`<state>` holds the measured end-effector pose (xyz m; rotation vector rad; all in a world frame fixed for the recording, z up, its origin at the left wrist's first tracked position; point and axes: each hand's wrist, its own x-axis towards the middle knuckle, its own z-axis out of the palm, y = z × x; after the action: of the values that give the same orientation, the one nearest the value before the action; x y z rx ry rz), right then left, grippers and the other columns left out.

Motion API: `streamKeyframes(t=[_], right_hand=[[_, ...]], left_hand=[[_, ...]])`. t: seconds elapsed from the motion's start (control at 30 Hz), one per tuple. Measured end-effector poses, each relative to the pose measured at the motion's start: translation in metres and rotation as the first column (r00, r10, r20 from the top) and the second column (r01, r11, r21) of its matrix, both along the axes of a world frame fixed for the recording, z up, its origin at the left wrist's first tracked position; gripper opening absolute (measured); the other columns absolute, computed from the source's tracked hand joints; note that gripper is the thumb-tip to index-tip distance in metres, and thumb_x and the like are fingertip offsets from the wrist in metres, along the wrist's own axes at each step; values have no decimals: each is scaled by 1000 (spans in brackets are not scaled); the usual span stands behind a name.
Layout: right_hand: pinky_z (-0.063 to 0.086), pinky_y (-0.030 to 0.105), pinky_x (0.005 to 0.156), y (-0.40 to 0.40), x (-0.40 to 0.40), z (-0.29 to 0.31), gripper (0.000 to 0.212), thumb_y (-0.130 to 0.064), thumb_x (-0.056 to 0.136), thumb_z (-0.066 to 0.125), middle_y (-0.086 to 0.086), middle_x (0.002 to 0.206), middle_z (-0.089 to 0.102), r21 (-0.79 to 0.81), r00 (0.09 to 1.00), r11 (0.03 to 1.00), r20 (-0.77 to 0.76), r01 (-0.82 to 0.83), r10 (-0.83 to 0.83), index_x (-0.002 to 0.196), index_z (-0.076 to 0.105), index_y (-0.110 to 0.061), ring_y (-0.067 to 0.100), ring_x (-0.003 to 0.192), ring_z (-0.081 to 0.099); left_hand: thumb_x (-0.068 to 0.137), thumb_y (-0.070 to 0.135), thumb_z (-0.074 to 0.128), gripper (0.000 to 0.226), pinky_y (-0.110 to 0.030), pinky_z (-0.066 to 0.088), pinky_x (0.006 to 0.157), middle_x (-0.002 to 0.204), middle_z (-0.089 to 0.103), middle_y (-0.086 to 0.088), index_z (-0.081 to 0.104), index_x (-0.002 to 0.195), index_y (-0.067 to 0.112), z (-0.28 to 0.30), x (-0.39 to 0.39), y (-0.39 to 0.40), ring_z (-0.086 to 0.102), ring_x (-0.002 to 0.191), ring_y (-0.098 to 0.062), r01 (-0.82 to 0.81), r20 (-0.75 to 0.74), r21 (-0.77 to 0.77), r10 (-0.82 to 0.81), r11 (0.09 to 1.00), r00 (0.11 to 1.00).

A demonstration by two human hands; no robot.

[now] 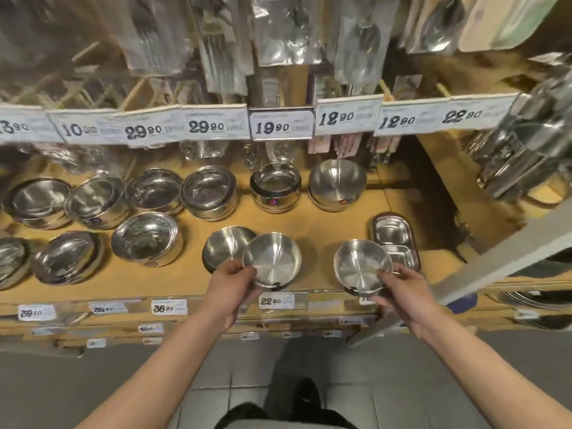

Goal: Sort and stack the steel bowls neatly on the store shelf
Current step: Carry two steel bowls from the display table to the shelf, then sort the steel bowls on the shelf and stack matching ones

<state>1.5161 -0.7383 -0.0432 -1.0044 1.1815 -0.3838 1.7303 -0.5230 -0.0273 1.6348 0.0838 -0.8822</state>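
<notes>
Single head view, looking forward-down, close over wooden shelf (312,230) front edge.

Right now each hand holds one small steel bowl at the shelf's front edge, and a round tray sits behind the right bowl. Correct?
Not quite. In the head view the tray is rectangular with two compartments, not round. The left hand and right hand each do hold a small bowl.

Wooden store shelving (322,226), price tags (280,127) along edges, packaged cutlery (278,29) hanging above, grey tiled floor (216,388)
</notes>
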Motion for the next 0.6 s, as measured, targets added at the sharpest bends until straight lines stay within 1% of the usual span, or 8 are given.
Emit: streamKeyframes(t=[0.07, 0.13, 0.2, 0.27, 0.33, 0.4, 0.5, 0.6], right_hand=[[60, 24, 53, -7, 3, -6, 5, -6, 97, 64, 8, 82, 79, 19, 1000, 1000, -6, 2, -2, 101, 65, -8, 15, 67, 76], [61, 24, 54, -11, 6, -12, 6, -5, 99, 61, 12, 88, 79, 48, 1000, 999, 7, -24, 24, 101, 64, -9, 17, 70, 77], [63, 27, 60, -16, 10, -17, 10, -7, 100, 60, 16, 101, 76, 77, 999, 996, 7, -48, 47, 109, 64, -7, 23, 82, 77], [64, 31, 69, -21, 15, -21, 22, -9, 100, 60, 19, 112, 73, 102, 999, 994, -2, -46, 47, 122, 60, -4, 30, 98, 74], [63, 33, 73, -25, 19, -23, 29, -12, 102, 58, 20, 118, 70, 105, 998, 993, -32, -54, 57, 129, 57, -3, 33, 107, 71], [64, 32, 73, -27, 23, -26, 31, -15, 103, 57, 20, 120, 69, 104, 997, 993, -47, -59, 65, 132, 56, -3, 33, 106, 71], [65, 31, 72, -27, 27, -31, 32, -15, 103, 57, 18, 120, 70, 101, 996, 993, -57, -66, 72, 133, 57, -4, 29, 102, 73], [62, 30, 72, -26, 33, -36, 29, -14, 103, 56, 16, 120, 71, 86, 998, 995, -46, -45, 49, 130, 59, -6, 27, 100, 74]], left_hand=[[97, -2, 53, 16, -48, 52, 95, 109, 69, -29, 63, 109, -6, -7, -5, -11, 67, 99, -39, -13, 3, 22, 13, 1000, 1000], [99, -1, 53, 15, -47, 55, 97, 110, 71, -22, 65, 107, 2, -15, -10, -19, 69, 105, -33, -26, -19, 20, 26, 999, 999], [99, 0, 53, 16, -41, 59, 91, 109, 73, -18, 66, 109, 3, -26, -10, -26, 71, 102, -29, -24, -41, 16, 25, 1000, 999], [100, 2, 53, 18, -30, 60, 78, 106, 73, -16, 66, 112, 2, -36, -8, -32, 71, 96, -24, -19, -36, 31, 20, 999, 999], [100, 4, 53, 17, -28, 60, 75, 103, 74, -12, 67, 111, 6, -45, -5, -39, 71, 96, -22, -22, -38, 53, 24, 998, 999], [101, 6, 55, 15, -33, 60, 83, 105, 75, -10, 67, 108, 9, -54, -2, -46, 71, 99, -22, -32, -55, 67, 36, 997, 998], [101, 10, 56, 13, -28, 60, 77, 101, 77, -5, 68, 103, 15, -63, -2, -56, 73, 92, -17, -44, -69, 67, 49, 997, 996], [102, 12, 55, 16, -30, 61, 78, 97, 77, -2, 68, 101, 21, -71, -3, -62, 74, 92, -18, -60, -65, 66, 64, 996, 996]])
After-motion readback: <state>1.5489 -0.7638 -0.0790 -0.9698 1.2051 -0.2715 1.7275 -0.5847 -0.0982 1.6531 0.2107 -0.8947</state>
